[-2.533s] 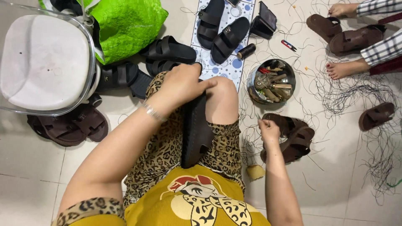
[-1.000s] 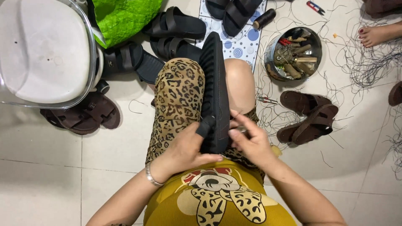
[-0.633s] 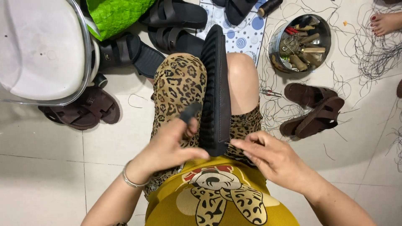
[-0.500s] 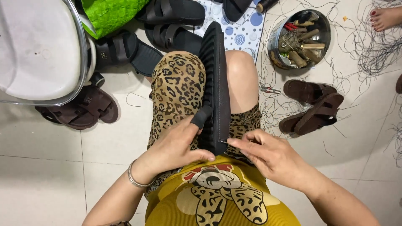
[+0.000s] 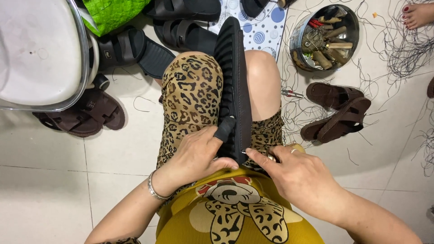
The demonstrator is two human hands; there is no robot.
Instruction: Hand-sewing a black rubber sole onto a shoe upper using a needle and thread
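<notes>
A black sandal stands on edge between my knees, its ribbed sole facing left. My left hand grips its near end, with a black cap on the forefinger. My right hand pinches a thin needle or awl whose tip touches the sandal's edge near the heel; a wooden handle shows under the palm.
A metal bowl of tools stands at the upper right. Brown sandals lie right of my leg, more brown ones and black ones to the left. A white plastic stool, a green bag, loose threads and another person's foot surround me.
The sandal swung from hanging over my knee to standing between my legs. My right hand came off the brown sandals to its heel end; my left hand slid down to grip it.
</notes>
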